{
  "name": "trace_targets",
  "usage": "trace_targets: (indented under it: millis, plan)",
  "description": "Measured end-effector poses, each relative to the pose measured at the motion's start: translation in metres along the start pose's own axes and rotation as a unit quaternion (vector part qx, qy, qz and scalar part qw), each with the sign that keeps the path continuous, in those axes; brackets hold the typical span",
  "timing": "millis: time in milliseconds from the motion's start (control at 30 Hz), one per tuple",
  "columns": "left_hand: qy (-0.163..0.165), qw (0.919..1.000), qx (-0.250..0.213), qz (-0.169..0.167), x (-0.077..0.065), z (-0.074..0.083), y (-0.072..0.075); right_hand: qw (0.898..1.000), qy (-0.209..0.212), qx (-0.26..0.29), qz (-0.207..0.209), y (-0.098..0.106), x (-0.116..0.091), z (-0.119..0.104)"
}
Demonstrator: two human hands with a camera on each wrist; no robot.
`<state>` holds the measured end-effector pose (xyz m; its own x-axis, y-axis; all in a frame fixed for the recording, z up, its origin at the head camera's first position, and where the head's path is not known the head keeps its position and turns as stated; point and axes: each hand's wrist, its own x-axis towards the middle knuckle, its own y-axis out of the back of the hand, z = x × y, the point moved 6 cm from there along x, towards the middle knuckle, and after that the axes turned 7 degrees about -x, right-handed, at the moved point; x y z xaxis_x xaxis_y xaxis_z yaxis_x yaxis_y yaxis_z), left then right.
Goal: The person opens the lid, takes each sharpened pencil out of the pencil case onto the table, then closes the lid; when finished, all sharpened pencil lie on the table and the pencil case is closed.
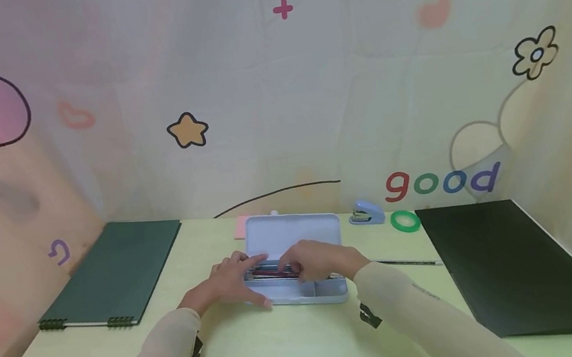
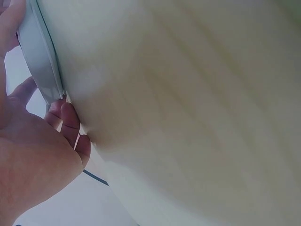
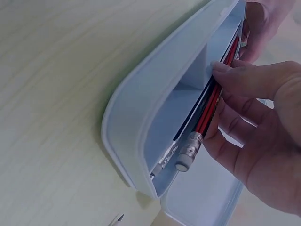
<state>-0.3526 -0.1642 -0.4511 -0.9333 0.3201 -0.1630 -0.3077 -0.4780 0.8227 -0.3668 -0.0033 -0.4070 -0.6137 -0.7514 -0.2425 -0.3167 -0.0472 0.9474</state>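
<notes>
A pale blue pencil case (image 1: 281, 293) lies on the table with its lid (image 1: 294, 233) raised at the back. My left hand (image 1: 231, 279) holds its left end, thumb at the front and fingers around the far side. In the left wrist view, that hand's fingers curl by the case's edge. Over the case, my right hand (image 1: 317, 260) pinches a red-and-black pencil (image 3: 207, 113) between thumb and fingers. The pencil's eraser end tilts up above the case's wall. A second slim item with a metal end (image 3: 164, 157) lies inside, beside a small divider (image 3: 195, 70).
A dark green spiral sketchbook (image 1: 117, 271) lies at left, a large black board (image 1: 521, 266) at right. Behind and right of the case are a pink paper pad (image 1: 240, 227), a blue stapler (image 1: 367, 213), green tape (image 1: 405, 221) and a thin stick (image 1: 412, 262).
</notes>
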Motion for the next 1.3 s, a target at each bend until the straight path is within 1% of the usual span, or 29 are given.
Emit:
trace_targets:
  millis: [233, 367, 567, 667, 867, 1167, 1300]
  plan:
    - [0.005, 1.0000, 0.005, 0.000, 0.001, 0.000, -0.001, 1.000, -0.012, 0.007, -0.009, 0.003, -0.006, 0.006]
    - [0.003, 1.0000, 0.007, 0.002, 0.002, -0.001, -0.001, 1.000, -0.008, 0.010, -0.010, 0.005, -0.010, 0.009]
    - [-0.005, 0.9999, 0.007, 0.005, 0.003, -0.002, -0.002, 0.999, -0.028, 0.037, -0.013, 0.008, -0.017, 0.016]
    - [-0.002, 1.0000, 0.003, 0.005, 0.002, -0.003, -0.002, 0.998, -0.034, 0.044, -0.014, 0.009, -0.020, 0.021]
    - [0.002, 1.0000, -0.003, 0.006, 0.000, -0.001, -0.001, 0.998, -0.035, 0.058, -0.016, 0.011, -0.028, 0.032]
    - [0.001, 0.9999, 0.005, 0.010, 0.000, -0.001, -0.001, 0.995, -0.061, 0.075, -0.020, 0.012, -0.046, 0.055]
    - [0.004, 0.9999, 0.004, 0.010, 0.000, -0.001, -0.001, 0.996, -0.057, 0.070, -0.019, 0.013, -0.054, 0.065]
